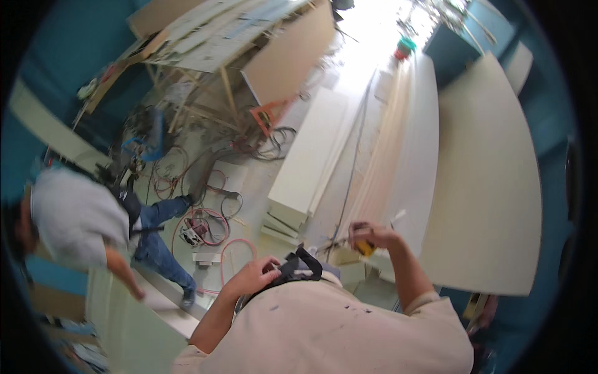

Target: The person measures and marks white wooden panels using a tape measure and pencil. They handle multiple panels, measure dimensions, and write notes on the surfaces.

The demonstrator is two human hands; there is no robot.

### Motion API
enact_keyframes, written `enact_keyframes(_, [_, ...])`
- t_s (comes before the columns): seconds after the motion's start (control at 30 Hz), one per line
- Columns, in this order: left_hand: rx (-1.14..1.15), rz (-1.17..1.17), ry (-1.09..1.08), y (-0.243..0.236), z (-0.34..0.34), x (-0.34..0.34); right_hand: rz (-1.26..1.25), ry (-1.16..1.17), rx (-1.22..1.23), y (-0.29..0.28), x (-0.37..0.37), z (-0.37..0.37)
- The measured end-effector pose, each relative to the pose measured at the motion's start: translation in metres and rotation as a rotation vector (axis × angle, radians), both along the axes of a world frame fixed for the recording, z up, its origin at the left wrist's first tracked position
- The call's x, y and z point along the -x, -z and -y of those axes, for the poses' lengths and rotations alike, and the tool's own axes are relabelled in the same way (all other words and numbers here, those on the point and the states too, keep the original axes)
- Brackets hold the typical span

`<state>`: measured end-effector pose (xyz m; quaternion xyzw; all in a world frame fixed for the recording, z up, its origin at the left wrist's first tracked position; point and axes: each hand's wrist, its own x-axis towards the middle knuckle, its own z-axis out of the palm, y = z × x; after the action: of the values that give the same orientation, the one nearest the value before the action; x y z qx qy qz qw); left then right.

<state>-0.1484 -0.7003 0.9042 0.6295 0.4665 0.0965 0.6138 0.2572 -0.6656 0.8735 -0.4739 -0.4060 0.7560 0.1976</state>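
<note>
My left hand (pixel 256 276) is at my waist, its fingers curled against a black belt (pixel 289 269) with a loop standing up from it. Out to the right, my right hand (pixel 372 234) is closed around a small yellow tape measure (pixel 365 247), partly covered by the fingers. Just left of that hand, thin dark things are too blurred to name. Beyond both hands lies a stack of long white boards (pixel 311 149) on the floor.
A co-worker (pixel 81 215) in a grey shirt and jeans bends at the left. Red hoses (pixel 218 227) and cables cross the floor. Large pale panels (pixel 489 181) stand at the right; a board-laden table (pixel 215 37) is at the far left, near an orange triangular frame (pixel 266 118).
</note>
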Motion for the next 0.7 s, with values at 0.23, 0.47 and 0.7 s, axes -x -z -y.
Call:
enact_keyframes(0.23, [0.1,-0.205,-0.254,0.068,-0.006,0.003,-0.136,0.712,0.439,0.085,-0.023,0.025])
enact_keyframes(0.47, [0.03,-0.136,-0.259,0.085,-0.038,0.0,0.001,0.461,0.452,0.124,0.107,-0.021])
enact_keyframes(0.7, [0.488,0.582,-0.475,0.066,-0.1,0.019,0.037,0.032,-0.161,0.062,0.228,-0.122])
